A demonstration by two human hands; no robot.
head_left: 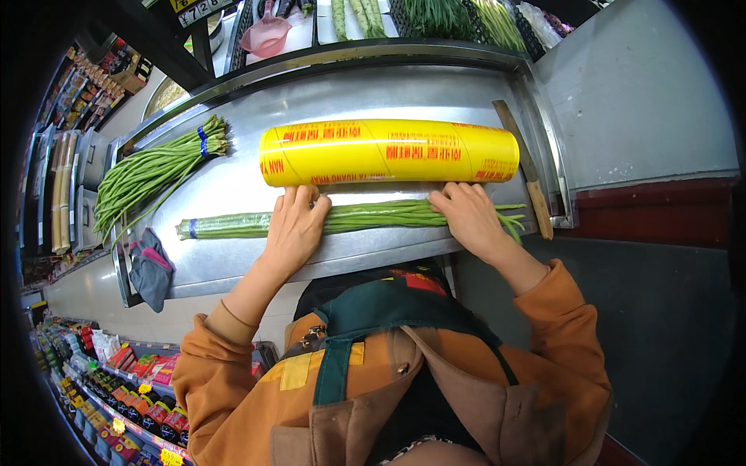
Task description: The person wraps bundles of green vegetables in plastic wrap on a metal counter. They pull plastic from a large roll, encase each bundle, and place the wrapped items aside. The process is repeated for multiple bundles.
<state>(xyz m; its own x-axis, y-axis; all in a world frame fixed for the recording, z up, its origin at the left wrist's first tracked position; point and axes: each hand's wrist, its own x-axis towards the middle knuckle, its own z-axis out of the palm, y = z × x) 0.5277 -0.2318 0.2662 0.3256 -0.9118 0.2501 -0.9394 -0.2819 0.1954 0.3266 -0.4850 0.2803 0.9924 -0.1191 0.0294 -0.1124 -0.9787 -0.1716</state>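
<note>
A large yellow roll of cling film [389, 151], printed with red writing, lies across the steel table [373, 90]. In front of it, a long bundle of green yardlong beans [379, 215] runs left to right, with a blue band near its left end and shiny clear film over part of it. My left hand [297, 224] reaches over the bundle left of its middle, fingers curled on the film at the roll's lower edge. Nearer the loose tips, my right hand [469, 215] grips the film in the same way. Both palms are hidden.
Another bundle of yardlong beans [160, 169] with blue bands lies at the left. A grey and pink cloth item [151, 268] hangs over the left front corner. Along the right edge lies a long knife [539, 209] with a wooden handle. Vegetable crates [437, 17] stand behind the raised rim.
</note>
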